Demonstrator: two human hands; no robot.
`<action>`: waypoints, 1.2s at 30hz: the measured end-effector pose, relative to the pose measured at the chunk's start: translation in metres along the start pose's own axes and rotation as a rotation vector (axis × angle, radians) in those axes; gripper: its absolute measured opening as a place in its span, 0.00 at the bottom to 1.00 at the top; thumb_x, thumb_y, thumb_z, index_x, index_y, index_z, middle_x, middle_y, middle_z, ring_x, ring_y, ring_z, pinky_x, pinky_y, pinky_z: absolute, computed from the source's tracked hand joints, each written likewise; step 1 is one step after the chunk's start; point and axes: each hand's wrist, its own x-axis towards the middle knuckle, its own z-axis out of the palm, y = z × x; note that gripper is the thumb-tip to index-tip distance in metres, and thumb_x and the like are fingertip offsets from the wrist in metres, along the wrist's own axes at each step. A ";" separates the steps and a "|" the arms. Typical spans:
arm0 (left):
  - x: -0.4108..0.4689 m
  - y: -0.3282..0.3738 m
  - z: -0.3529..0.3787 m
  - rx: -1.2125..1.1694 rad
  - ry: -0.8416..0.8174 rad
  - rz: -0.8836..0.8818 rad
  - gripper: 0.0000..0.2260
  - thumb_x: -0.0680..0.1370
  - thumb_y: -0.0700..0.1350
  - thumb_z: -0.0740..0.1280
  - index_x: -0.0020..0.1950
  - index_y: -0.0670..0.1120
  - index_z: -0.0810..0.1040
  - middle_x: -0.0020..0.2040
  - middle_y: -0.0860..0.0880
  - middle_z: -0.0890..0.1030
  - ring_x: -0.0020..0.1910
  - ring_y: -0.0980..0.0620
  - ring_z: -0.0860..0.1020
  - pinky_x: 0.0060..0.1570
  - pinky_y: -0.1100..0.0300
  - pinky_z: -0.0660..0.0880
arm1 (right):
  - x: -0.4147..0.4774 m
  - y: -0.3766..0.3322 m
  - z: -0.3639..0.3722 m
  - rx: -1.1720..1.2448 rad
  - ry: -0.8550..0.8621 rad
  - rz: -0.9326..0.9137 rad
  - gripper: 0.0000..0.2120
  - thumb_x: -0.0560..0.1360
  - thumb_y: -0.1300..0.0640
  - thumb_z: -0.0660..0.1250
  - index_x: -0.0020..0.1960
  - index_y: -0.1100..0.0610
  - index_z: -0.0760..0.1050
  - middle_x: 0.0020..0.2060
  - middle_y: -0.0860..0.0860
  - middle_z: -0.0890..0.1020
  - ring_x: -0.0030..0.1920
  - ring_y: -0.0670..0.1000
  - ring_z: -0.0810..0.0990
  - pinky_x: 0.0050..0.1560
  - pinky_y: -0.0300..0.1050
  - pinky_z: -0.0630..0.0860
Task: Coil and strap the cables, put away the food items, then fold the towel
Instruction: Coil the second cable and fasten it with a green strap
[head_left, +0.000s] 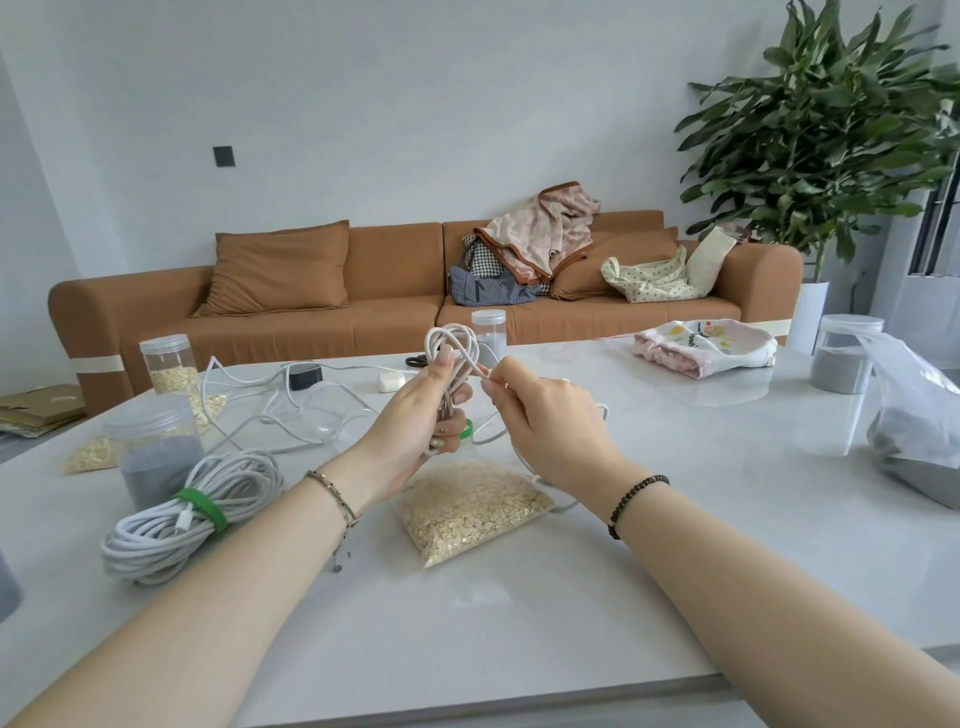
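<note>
My left hand (423, 410) grips a bundle of white cable loops (451, 340) upright above the table, with a green strap (467, 430) showing by its fingers. My right hand (540, 415) pinches the same cable's free strand just right of the bundle; the rest of the strand trails down behind it. A coiled white cable (171, 525) bound with a green strap lies at the near left. A clear bag of oats (470, 509) lies under my hands. A crumpled pink and white towel (706, 345) sits at the far right.
The white table (519, 623) also holds jars of oats (169, 364) and grey powder (156, 447), another loose white cable (260, 410), a white charger (390, 382), a grey-powder jar (847, 358) and a plastic bag (924, 431) at the right. A brown sofa (332, 306) stands behind.
</note>
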 end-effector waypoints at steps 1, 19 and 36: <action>0.000 0.000 0.000 -0.014 0.002 0.007 0.19 0.83 0.61 0.55 0.55 0.47 0.72 0.39 0.52 0.67 0.33 0.52 0.56 0.35 0.57 0.51 | 0.000 -0.001 0.000 0.005 -0.005 -0.001 0.13 0.84 0.47 0.53 0.47 0.55 0.68 0.24 0.46 0.68 0.25 0.55 0.70 0.28 0.48 0.68; 0.008 0.002 -0.007 -0.158 0.231 0.097 0.15 0.85 0.56 0.56 0.44 0.48 0.68 0.34 0.53 0.71 0.30 0.58 0.66 0.28 0.65 0.62 | -0.004 -0.010 -0.002 0.001 -0.110 -0.081 0.12 0.84 0.50 0.57 0.43 0.53 0.66 0.30 0.47 0.71 0.30 0.54 0.69 0.29 0.49 0.65; 0.000 -0.002 0.003 -0.010 0.037 0.082 0.17 0.86 0.51 0.55 0.40 0.44 0.68 0.34 0.50 0.69 0.31 0.56 0.67 0.32 0.65 0.67 | -0.007 -0.012 0.006 -0.023 -0.151 -0.219 0.08 0.82 0.52 0.60 0.46 0.54 0.71 0.31 0.49 0.77 0.29 0.58 0.73 0.28 0.52 0.73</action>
